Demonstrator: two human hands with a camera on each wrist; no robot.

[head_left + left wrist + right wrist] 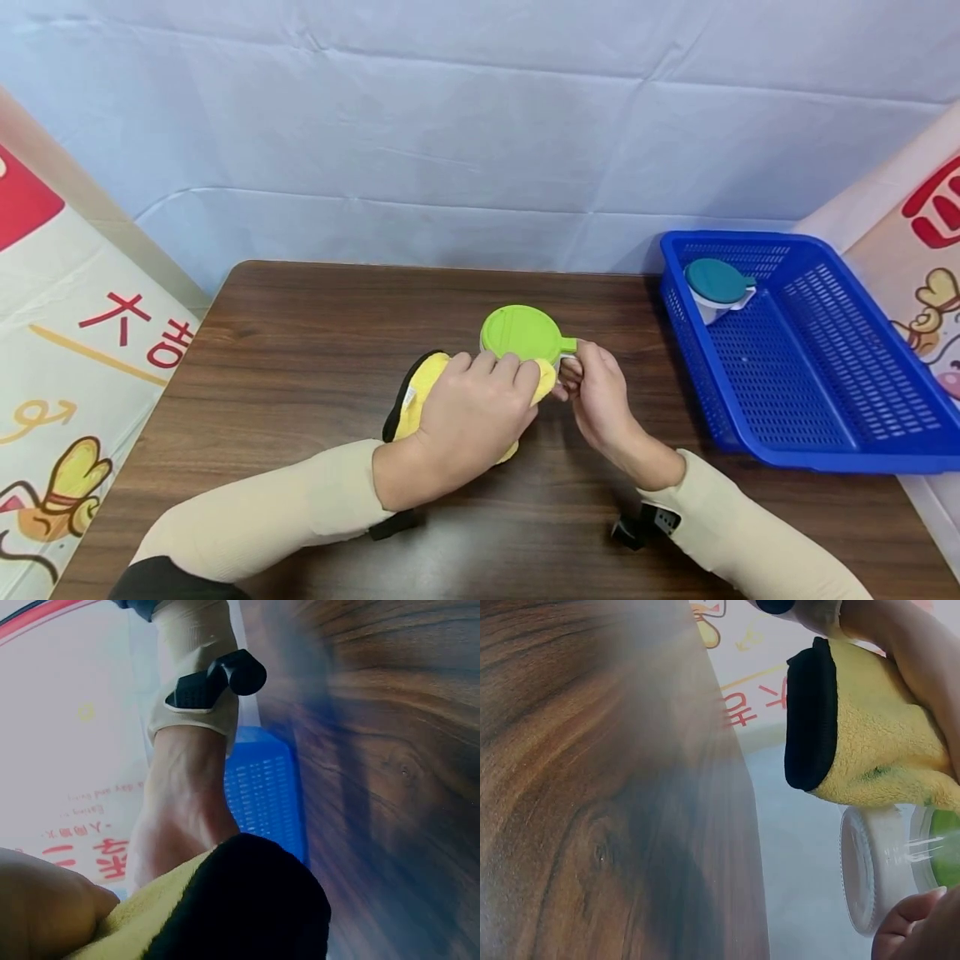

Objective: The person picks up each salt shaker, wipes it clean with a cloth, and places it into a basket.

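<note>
My left hand (480, 408) grips a yellow cloth (425, 387) with a black edge and presses it against the side of a clear seasoning jar. Over the jar sits a bright green lid (521, 333) with a small tab on its right. My right hand (602, 400) holds the jar by its handle, fingers curled round it. From the right wrist, the jar's clear body (881, 851) shows under the cloth, its ridged base apart from the tabletop. Dark smudges mark the cloth there. In the left wrist view, the cloth's black edge (247, 900) covers the jar.
On the right of the brown wooden table (322, 308) stands a blue perforated basket (795, 400). Inside its far left corner is another jar with a teal lid (715, 281) and a white handle. A pale cloth backdrop (450, 125) hangs behind the table, with printed sheets at both sides.
</note>
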